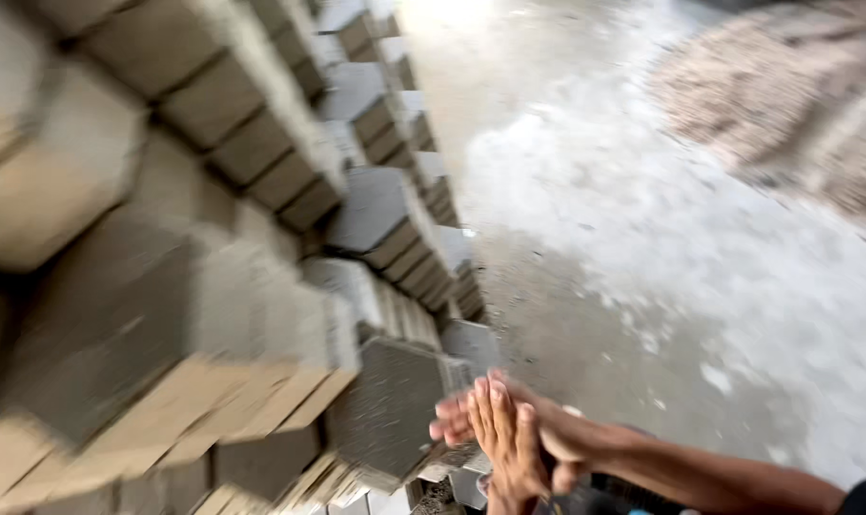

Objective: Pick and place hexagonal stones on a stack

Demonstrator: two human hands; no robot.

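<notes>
The hexagonal paving block (390, 410) nearest the hands sits at the lower end of a long stack, its dark speckled face turned up and out, just left of the fingertips. Whether the fingers touch it cannot be told through the blur. The two hands meet at the bottom of the view, palms laid flat against each other. The right hand (538, 429) comes in from the lower right on a bare forearm, fingers straight and pointing left. The left hand (509, 448) rises from below, fingers straight and close together. Neither grip pinches anything; both are flat and extended.

The stack of blocks (261, 191) runs from the lower left up toward the top centre, in leaning rows, grey and tan, rough and grainy, with angled sides. To the right lies a concrete floor (662, 238), pale, dusty and blotched, darker near the stack. At the upper right is a heap of coarse gravel (785, 95), brownish and blurred.
</notes>
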